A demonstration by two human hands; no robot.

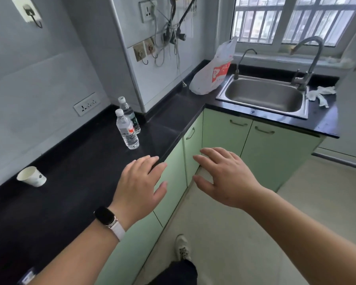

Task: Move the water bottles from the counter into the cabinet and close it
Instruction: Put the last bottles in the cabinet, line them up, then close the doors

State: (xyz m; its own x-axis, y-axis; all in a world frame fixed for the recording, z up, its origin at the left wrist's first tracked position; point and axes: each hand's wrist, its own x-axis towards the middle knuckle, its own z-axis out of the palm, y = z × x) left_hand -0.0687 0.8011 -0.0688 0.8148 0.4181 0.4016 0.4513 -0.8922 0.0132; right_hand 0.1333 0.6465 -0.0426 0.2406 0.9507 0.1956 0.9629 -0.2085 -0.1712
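A paper cup [32, 176] lies tipped on the black counter [70, 182] at about nine o'clock. Two water bottles [127, 129] stand upright near eleven o'clock, one just behind the other, well apart from both hands. The left hand [139, 187], a watch [107, 218] on its wrist, hovers flat with fingers spread, holding nothing. At three o'clock of it the right hand [224, 176] is likewise splayed and empty, before the shut green cabinet doors [224, 130].

Clear plastic water bottles [127, 130] stand on a glossy black counter [70, 182]; brushed steel sink [263, 95] at two o'clock; smooth pale-green cabinet doors [271, 153].
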